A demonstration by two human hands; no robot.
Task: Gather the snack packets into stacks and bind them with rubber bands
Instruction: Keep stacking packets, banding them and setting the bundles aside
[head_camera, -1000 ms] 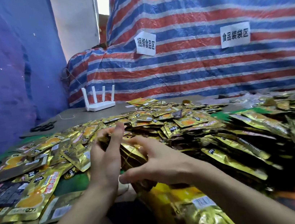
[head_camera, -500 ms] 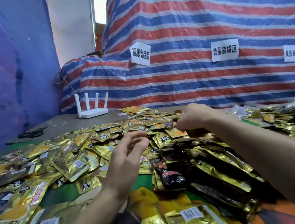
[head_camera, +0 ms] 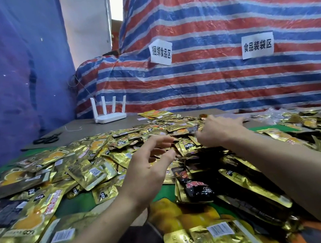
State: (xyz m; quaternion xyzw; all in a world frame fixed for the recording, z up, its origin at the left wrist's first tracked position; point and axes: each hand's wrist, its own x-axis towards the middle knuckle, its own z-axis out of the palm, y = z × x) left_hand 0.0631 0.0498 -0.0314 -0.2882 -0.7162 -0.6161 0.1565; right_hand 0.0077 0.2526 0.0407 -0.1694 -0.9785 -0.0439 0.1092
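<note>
Packets (head_camera: 92,173) in gold foil cover the table (head_camera: 95,130) from left to right. My left hand (head_camera: 151,163) hovers just above them near the middle, fingers (head_camera: 158,141) loosely bent and apart, holding nothing. My right hand (head_camera: 216,132) lies farther out on the pile. Its fingertips are hidden among the packets, so I cannot tell whether they grip one. A stack (head_camera: 198,188) topped by a black packet lies near, between my forearms. Scissors (head_camera: 47,139) and a router (head_camera: 109,116) sit far left.

Gold foil snack packets (head_camera: 92,172), black-and-red packet (head_camera: 198,188), red-blue-white striped tarp (head_camera: 213,21), white router (head_camera: 110,116), green tabletop (head_camera: 74,203)
</note>
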